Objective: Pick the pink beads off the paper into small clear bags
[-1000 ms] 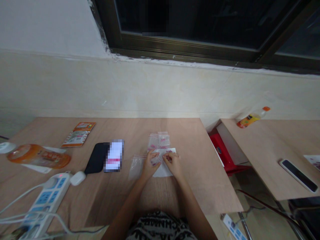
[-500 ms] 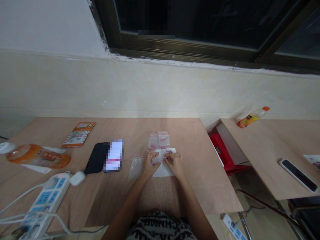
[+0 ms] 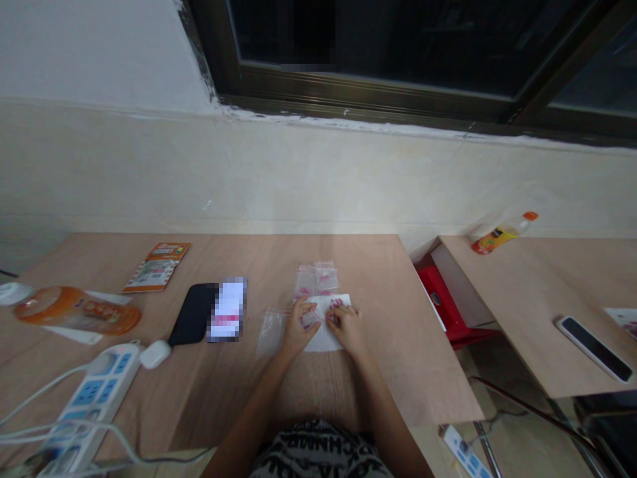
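Observation:
My left hand (image 3: 298, 328) and my right hand (image 3: 346, 327) press together on a small clear plastic bag with pink print (image 3: 318, 317), which lies on a white sheet of paper (image 3: 324, 338). The fingertips of both hands pinch the bag, and much of it is hidden beneath them. Just beyond the sheet lie two similar bags (image 3: 314, 279), side by side. Another clear bag (image 3: 271, 333) lies on the wooden table (image 3: 348, 378) next to my left hand.
Left of the bags are a black phone (image 3: 192, 315), a pixelated card (image 3: 227, 309), a white earbud case (image 3: 155, 354), a power strip (image 3: 92, 405) with cables, an orange jar (image 3: 77, 311) and a printed packet (image 3: 156, 267). A second table (image 3: 522, 312) stands to the right, bearing a bottle and a phone.
My right hand has shifted slightly toward my left hand, and more of the pink print shows beyond its fingers. The surrounding objects have not moved.

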Action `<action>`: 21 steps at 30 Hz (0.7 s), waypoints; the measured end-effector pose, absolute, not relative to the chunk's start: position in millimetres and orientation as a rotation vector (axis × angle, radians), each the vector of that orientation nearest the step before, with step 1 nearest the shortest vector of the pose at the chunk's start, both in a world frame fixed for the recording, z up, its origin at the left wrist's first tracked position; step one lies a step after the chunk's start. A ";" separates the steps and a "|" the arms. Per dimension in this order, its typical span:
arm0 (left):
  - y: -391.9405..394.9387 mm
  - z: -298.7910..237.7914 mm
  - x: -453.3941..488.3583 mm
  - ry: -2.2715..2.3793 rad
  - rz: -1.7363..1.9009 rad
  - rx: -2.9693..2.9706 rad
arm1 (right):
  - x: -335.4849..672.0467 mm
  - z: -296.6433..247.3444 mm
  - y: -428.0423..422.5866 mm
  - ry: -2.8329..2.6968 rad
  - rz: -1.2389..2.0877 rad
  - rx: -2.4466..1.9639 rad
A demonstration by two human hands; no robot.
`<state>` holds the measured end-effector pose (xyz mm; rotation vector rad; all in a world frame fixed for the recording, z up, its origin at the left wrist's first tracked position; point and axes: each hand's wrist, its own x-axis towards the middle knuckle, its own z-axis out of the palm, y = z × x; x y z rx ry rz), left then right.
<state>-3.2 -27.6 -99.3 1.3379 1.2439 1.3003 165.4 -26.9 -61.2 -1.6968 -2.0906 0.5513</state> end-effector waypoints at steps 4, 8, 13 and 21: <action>-27.7 -99.3 -3.1 1.250 1.304 1.359 | 165.2 -61.3 -26.9 -2.085 0.538 -1.705; -27.4 -98.6 -3.4 1.256 1.301 1.361 | 164.8 -61.1 -27.0 -2.058 0.550 -1.714; -27.1 -98.9 -4.0 1.250 1.302 1.364 | 165.8 -61.8 -27.7 -2.007 0.582 -1.705; -27.1 -100.8 -4.1 1.241 1.289 1.355 | 166.4 -62.1 -29.7 -1.819 0.645 -1.663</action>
